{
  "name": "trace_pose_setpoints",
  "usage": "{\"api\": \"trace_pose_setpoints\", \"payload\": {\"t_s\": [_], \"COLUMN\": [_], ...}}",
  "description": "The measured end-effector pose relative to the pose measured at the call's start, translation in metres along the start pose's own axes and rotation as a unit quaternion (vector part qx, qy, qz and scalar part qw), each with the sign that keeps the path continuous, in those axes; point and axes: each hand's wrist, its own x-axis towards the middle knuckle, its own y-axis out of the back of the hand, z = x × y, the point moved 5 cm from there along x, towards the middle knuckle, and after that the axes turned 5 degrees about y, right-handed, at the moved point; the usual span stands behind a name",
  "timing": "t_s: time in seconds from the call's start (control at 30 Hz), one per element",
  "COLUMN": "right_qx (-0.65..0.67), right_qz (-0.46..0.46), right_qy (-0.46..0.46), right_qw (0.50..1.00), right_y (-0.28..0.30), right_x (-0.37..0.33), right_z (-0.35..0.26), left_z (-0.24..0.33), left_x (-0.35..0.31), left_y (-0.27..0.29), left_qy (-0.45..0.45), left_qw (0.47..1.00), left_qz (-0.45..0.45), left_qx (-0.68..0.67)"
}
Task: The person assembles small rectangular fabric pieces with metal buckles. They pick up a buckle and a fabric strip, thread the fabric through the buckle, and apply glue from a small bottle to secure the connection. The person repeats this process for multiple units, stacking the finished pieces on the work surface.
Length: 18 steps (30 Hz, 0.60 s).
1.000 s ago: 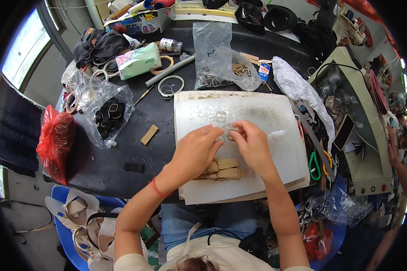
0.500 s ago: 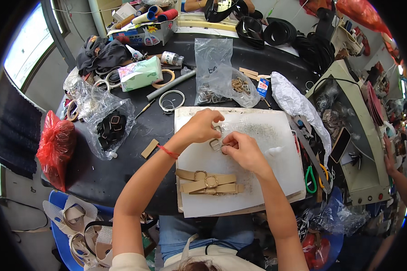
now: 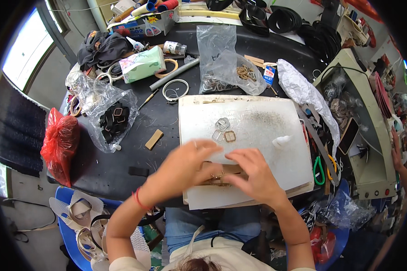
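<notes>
Both hands are over a small stack of tan straps [image 3: 233, 169] with gold-coloured buckles, near the front of a white board [image 3: 253, 117]. My left hand [image 3: 181, 167], somewhat blurred, comes in from the left with thumb and fingers apart. From the right comes my right hand [image 3: 255, 174], its thumb and fingers spread and curved around the straps' end. Neither hand shows a firm grip, and much of the stack is hidden beneath them. Beyond the hands lie two silver buckles, including a silver buckle [image 3: 222, 123] at the back, and one gold-brown buckle [image 3: 230, 136].
A small white bottle [image 3: 282, 141] lies at the board's right, with green-handled scissors [image 3: 319, 170] beyond. Clear bags of metal pieces [image 3: 217, 83] sit behind the board. Leftward are a tan strip [image 3: 154, 139], a bag of black straps [image 3: 115, 119] and a red bag [image 3: 60, 144].
My hands have left the small buckles and come nearer to me, over the tan straps. Three buckles now lie uncovered on the board. The view has shifted slightly.
</notes>
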Motion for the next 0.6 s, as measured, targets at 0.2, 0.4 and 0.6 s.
{"api": "trace_pose_setpoints", "payload": {"t_s": [0.2,0.4,0.6], "right_qx": [-0.036,-0.114,-0.148], "right_qz": [0.03,0.107,0.041], "right_qy": [0.006,0.056,0.111], "right_qw": [0.999,0.986,0.982], "right_y": [-0.015,-0.012,-0.042], "right_x": [-0.032,0.031,0.073], "right_z": [-0.002,0.023,0.075], "left_z": [0.018,0.028,0.022], "left_x": [-0.036,-0.033,-0.021], "left_y": [-0.037,-0.051,-0.045], "left_qy": [-0.119,-0.21,-0.203], "left_qw": [0.968,0.866,0.909], "left_qz": [0.041,0.01,-0.009], "left_qx": [0.217,0.453,0.364]}}
